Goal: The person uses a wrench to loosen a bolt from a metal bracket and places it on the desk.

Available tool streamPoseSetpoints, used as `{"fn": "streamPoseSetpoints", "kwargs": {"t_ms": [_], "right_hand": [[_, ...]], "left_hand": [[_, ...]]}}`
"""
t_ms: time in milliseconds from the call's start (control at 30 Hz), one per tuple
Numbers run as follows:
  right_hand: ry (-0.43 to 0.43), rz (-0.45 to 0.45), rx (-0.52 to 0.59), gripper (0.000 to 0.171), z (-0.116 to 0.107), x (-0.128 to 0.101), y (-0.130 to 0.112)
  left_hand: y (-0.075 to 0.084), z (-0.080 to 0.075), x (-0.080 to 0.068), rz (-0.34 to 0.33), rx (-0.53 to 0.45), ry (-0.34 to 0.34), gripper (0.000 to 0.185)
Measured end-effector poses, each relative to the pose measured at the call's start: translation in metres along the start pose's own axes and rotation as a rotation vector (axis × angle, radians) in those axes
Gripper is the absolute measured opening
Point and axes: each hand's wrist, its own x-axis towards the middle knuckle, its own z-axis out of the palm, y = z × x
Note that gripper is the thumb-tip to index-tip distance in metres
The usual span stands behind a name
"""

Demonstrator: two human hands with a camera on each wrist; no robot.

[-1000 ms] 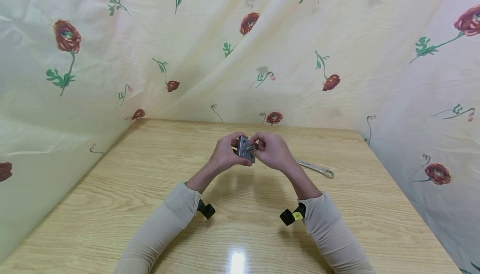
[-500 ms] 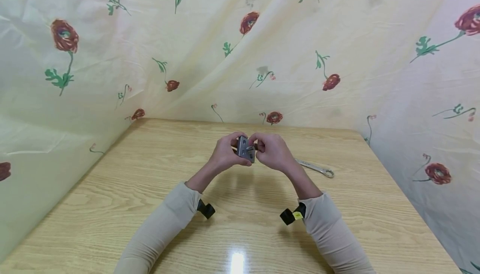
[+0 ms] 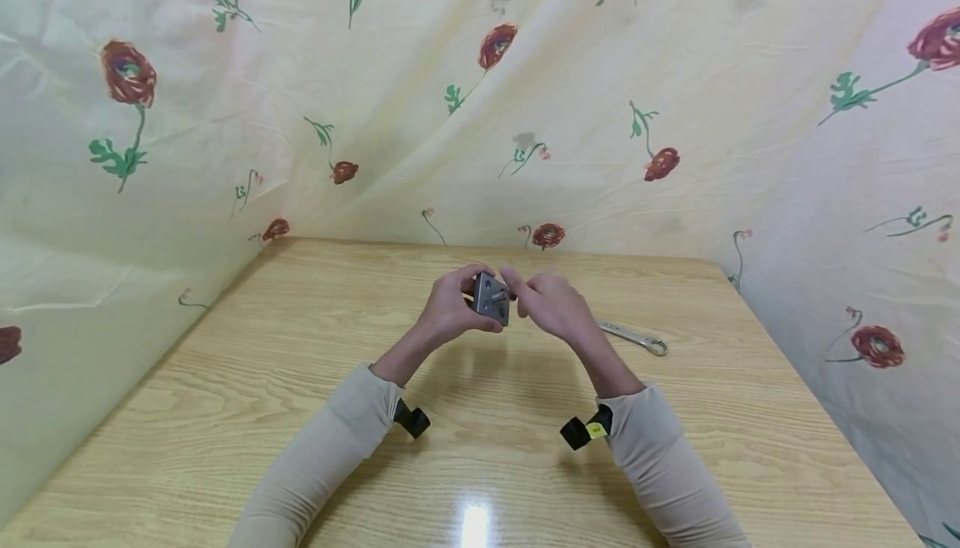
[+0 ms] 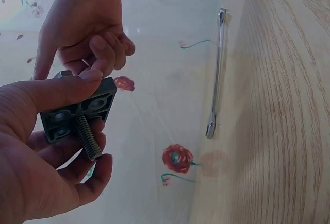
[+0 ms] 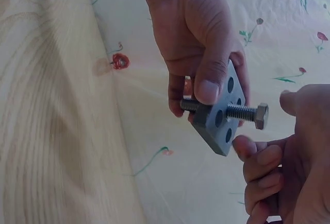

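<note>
My left hand (image 3: 448,306) holds a dark grey square plate (image 3: 491,298) with round holes, gripping it by the edges above the table. A hex bolt (image 5: 241,113) passes through the plate's middle. Its head stands out from the face toward my right hand, and its threaded end (image 4: 88,139) sticks out behind, near the left fingers. Close beside the bolt head is my right hand (image 3: 553,306), holding nothing. Its index finger and thumb are spread apart around the head's side, while the other fingers curl loosely.
A combination wrench (image 3: 632,336) lies on the wooden table (image 3: 480,415), right of and beyond the right hand. Floral cloth (image 3: 420,115) hangs behind the table and along both sides. Each wrist wears a small black camera.
The right fingers, earlier pinching the bolt at its head, have let go and opened, with the index finger extended. The left hand and plate stay in nearly the same place.
</note>
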Motion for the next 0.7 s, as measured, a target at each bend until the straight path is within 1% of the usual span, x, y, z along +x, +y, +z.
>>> {"fn": "streamPoseSetpoints", "kwargs": {"t_ms": [67,133,333,467,700], "right_hand": [[-0.014,0.013,0.011,0.084,0.0015,-0.0003,-0.0011],[-0.009,0.008,0.022,0.082,0.0034,-0.0005,-0.0025],[0.004,-0.022,0.026,0.066,0.0072,-0.0016,-0.0057],[0.031,-0.037,0.017,0.055,0.0072,-0.0019,-0.0068],[0.055,-0.053,0.01,0.041,0.0049,-0.0023,-0.0095]], "left_hand": [[-0.0001,0.0,0.0,0.005,0.0,0.001,0.073],[0.0,0.0,0.0001,0.011,-0.001,0.0,0.073],[-0.0006,0.0,0.0001,0.021,-0.01,-0.002,0.069],[-0.0004,-0.0002,0.0,0.015,-0.017,-0.004,0.07],[-0.0005,-0.0003,0.0001,0.005,-0.03,-0.006,0.07]]}}
